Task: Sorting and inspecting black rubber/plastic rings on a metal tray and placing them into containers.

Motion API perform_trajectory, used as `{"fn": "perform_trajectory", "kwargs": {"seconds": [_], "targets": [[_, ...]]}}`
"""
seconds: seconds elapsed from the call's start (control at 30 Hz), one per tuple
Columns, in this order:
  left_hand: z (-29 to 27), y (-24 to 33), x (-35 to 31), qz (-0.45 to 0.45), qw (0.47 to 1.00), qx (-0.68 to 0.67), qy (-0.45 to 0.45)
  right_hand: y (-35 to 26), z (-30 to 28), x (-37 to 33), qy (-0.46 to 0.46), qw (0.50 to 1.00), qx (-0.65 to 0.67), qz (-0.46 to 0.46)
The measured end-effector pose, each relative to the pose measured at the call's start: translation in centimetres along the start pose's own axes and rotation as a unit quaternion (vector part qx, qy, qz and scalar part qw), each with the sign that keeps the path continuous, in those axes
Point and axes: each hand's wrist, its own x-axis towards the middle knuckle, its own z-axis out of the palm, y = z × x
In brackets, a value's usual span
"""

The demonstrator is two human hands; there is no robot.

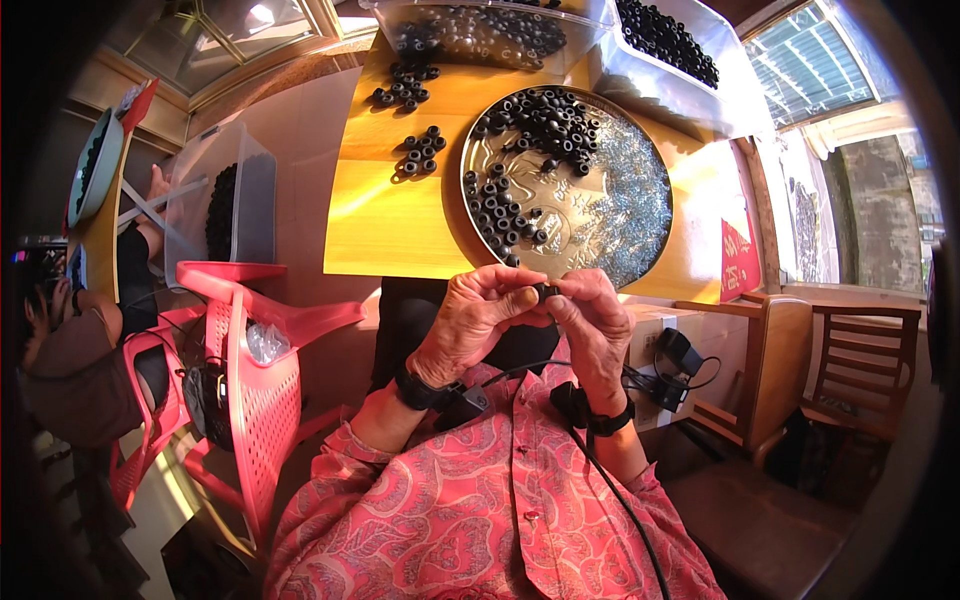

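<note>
My left hand (482, 312) and my right hand (596, 322) meet in front of the table's near edge. Both are closed, their fingertips pinching one small black ring-shaped part (545, 291) between them. Fingers cover most of that part. Just beyond my hands, a round metal tray (545, 218) with an embossed pattern rests on the yellow table (390, 235). Loose black ring-shaped parts (560, 125) are heaped on its far side, with another group (500, 212) at its left. Many tiny silvery-blue pieces (630, 195) cover the tray's right side.
Two small clusters of black rings (420, 152) lie left of the tray. Clear plastic bins (690, 95) of black parts stand at the back. A red plastic chair (262, 400) is at my left; another person (75, 380) sits beyond. Wooden chairs (785, 365) stand at right.
</note>
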Motion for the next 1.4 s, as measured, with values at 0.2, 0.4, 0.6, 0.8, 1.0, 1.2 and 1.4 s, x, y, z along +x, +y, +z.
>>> {"fn": "perform_trajectory", "kwargs": {"seconds": [0.2, 0.4, 0.6, 0.8, 1.0, 1.2, 1.4], "targets": [[-0.4, 0.3, -0.2, -0.022, 1.0, 0.002, -0.013, 0.2, 0.0, -0.1, 0.002, 1.0, 0.018, 0.013], [0.5, 1.0, -0.7, -0.016, 0.989, 0.14, 0.038, 0.1, -0.5, 0.1, -0.024, 0.999, -0.04, -0.016], [1.5, 2.0, -1.4, -0.023, 0.983, 0.174, 0.046, -1.1, -0.2, 0.3, -0.055, 0.977, -0.188, -0.081], [2.4, 1.7, -1.4, 0.024, 0.966, 0.251, 0.06, -1.5, 0.5, 0.0, -0.059, 0.953, -0.265, -0.137], [1.9, 1.8, -1.3, -0.001, 0.955, 0.291, 0.055, -1.3, 0.8, -0.5, -0.058, 0.947, -0.286, -0.136], [1.3, 2.0, -1.3, -0.007, 0.973, 0.226, 0.038, -1.3, 0.7, -0.8, -0.052, 0.97, -0.222, -0.08], [0.3, 2.6, -1.4, -0.01, 0.994, 0.108, 0.011, -1.1, 0.4, -1.0, -0.005, 0.991, -0.132, -0.022]]}}
